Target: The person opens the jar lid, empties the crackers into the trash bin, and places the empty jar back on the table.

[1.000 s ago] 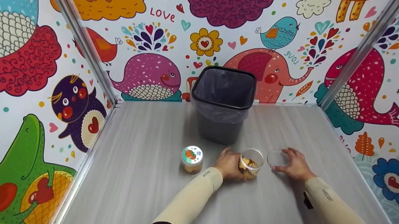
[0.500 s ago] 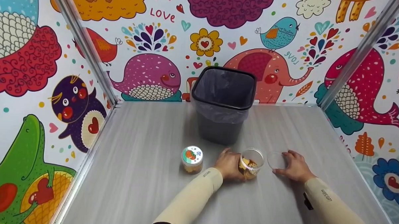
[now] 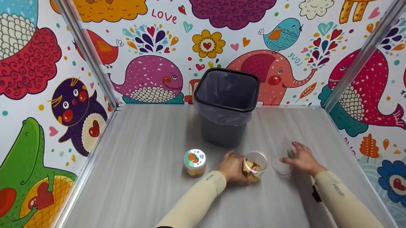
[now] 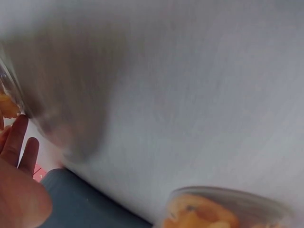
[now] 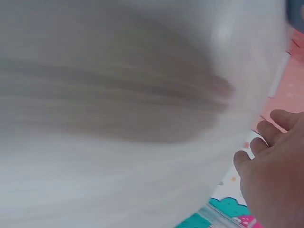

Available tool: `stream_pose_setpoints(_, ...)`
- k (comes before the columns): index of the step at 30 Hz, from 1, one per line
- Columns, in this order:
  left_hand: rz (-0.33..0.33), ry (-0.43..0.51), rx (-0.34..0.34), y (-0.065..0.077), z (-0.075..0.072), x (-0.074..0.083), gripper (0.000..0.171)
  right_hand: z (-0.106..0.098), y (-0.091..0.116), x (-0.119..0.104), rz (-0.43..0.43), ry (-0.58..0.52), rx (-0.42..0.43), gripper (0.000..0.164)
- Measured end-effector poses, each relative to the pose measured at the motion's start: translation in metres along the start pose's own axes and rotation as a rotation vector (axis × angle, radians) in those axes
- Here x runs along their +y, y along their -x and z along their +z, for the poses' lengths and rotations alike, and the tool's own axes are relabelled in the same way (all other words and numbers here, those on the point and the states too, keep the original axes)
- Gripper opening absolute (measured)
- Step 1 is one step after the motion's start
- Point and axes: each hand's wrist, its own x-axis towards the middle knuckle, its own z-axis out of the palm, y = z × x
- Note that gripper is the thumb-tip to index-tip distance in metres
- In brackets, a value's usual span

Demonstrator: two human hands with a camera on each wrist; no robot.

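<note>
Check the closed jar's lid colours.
Lid: white and green, with orange; head view shows it best.

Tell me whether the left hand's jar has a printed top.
No, the left hand grips a jar see-through at its top; the other jar bears the print.

Booth with cartoon-printed walls [image 3: 209, 43]

Sleeved forearms [image 3: 194, 202] extend from near side. Left hand [image 3: 233, 168] curled; right hand [image 3: 303, 160] farther right, thumb [image 3: 287, 160] apart from fingers [image 5: 269, 133].
</note>
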Motion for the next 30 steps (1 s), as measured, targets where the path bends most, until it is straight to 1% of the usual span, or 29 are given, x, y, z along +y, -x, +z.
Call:
stream_pose_setpoints(3, 0.001, 0.008, -0.001, 0.0, -0.001, 0.0, 0.063, -0.021, -0.01, -0.023, 0.024, -0.028, -0.005, 0.113)
stream_pose_setpoints(6, 0.0, 0.005, -0.001, 0.0, -0.002, 0.0, 0.066, -0.039, -0.022, -0.054, 0.024, -0.039, 0.012, 0.119)
stream_pose_setpoints(8, -0.004, 0.002, 0.001, 0.001, -0.001, -0.001, 0.068, -0.046, -0.03, -0.077, -0.015, -0.044, 0.044, 0.121)
stream_pose_setpoints(11, -0.007, -0.006, 0.001, 0.001, 0.0, -0.001, 0.072, -0.051, -0.039, -0.11, -0.09, -0.058, 0.094, 0.12)
stream_pose_setpoints(13, -0.007, -0.013, 0.002, 0.002, 0.001, 0.0, 0.073, -0.052, -0.044, -0.129, -0.143, -0.062, 0.129, 0.119)
stream_pose_setpoints(15, -0.004, -0.021, 0.007, 0.002, 0.002, 0.001, 0.073, -0.05, -0.048, -0.146, -0.173, -0.083, 0.149, 0.119)
stream_pose_setpoints(17, -0.001, -0.036, 0.014, 0.003, 0.003, 0.001, 0.072, -0.047, -0.052, -0.16, -0.194, -0.098, 0.168, 0.12)
stream_pose_setpoints(20, 0.004, -0.066, 0.012, 0.003, 0.003, 0.001, 0.074, -0.04, -0.056, -0.177, -0.195, -0.122, 0.18, 0.123)
stream_pose_setpoints(23, 0.005, -0.072, 0.003, 0.003, 0.002, 0.002, 0.076, -0.033, -0.06, -0.19, -0.184, -0.137, 0.203, 0.128)
stream_pose_setpoints(26, -0.003, -0.054, -0.006, 0.002, 0.002, 0.002, 0.074, -0.026, -0.061, -0.199, -0.169, -0.151, 0.228, 0.132)
stream_pose_setpoints(30, -0.002, -0.047, 0.002, 0.003, 0.0, 0.002, 0.071, -0.02, -0.063, -0.207, -0.182, -0.151, 0.286, 0.13)
